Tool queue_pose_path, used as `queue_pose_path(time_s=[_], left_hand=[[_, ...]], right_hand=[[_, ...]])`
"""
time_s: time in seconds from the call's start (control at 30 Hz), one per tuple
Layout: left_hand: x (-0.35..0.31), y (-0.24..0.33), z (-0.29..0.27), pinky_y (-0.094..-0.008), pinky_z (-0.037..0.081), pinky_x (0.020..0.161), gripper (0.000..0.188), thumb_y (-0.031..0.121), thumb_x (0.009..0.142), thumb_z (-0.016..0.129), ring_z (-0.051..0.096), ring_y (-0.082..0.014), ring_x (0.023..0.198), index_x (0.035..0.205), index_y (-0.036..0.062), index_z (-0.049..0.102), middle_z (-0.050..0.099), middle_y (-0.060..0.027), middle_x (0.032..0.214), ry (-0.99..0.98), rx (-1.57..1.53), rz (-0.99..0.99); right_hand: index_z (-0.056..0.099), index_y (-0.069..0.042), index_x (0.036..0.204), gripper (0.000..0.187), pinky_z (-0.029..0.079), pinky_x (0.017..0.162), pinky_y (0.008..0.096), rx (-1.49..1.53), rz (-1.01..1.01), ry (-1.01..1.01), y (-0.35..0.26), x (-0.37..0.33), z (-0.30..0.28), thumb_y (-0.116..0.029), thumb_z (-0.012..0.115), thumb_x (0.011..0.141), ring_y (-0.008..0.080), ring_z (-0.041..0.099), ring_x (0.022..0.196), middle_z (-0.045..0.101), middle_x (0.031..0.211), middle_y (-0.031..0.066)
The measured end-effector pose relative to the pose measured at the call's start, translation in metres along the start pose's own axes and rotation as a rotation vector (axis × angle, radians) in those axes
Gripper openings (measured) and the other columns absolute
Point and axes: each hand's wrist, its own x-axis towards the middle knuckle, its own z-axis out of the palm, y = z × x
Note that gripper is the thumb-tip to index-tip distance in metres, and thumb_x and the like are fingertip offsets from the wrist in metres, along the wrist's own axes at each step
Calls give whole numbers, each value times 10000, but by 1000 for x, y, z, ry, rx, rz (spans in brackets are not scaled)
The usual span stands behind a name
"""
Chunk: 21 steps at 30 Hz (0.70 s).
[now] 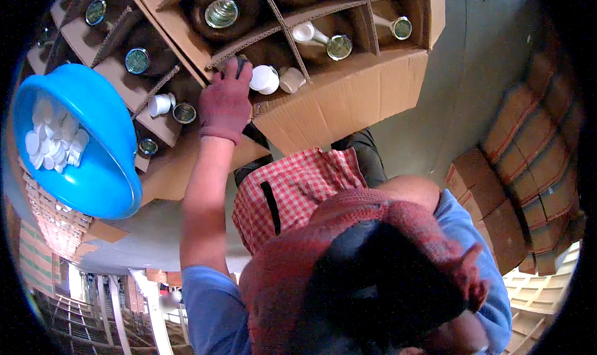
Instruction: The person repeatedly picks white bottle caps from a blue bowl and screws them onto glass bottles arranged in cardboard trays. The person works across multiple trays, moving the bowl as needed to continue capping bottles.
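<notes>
My left hand (227,103), in a dusty red knitted glove, reaches over the near left corner of a divided cardboard carton (348,93). Its fingers are spread slightly, with a dark gap between them, and I see nothing held. Just right of the fingertips, a white round cap (264,79) and an off-white, short cylindrical piece (291,80) sit in the same compartment. Farther compartments contain a round, shiny glass mouth (222,13) and a silver-rimmed one (339,47) with a white piece (303,32) beside it. My right hand is hidden behind my upper body.
A blue basin (118,168) of white discs (53,144) stands at the left. Behind it, another divided carton (106,44) holds silver-rimmed round mouths (137,60). Stacked brown cartons (522,162) line the right. Below me hangs a red checked apron (298,193).
</notes>
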Motion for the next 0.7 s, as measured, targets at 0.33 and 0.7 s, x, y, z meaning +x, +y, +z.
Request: queue_pose_path(time_s=[0.33,0.7], left_hand=[[20,11,7,-349,523,575,277,150,776,564,595,-247,786,1052,126,555,530,-70,959,-66,275,-26],[17,6,-17,-371,468,596,254,160,748,560,542,-236,835,1002,168,559,523,-59,938,64,384,49]], right_hand=[[632,-29,955,252,474,784,311,60,27,-61,25,26,7,-231,652,806,175,589,891,640,957,64],[644,-41,938,220,472,788,313,230,-88,4,-24,-22,-29,-220,642,810,181,586,906,641,964,63]])
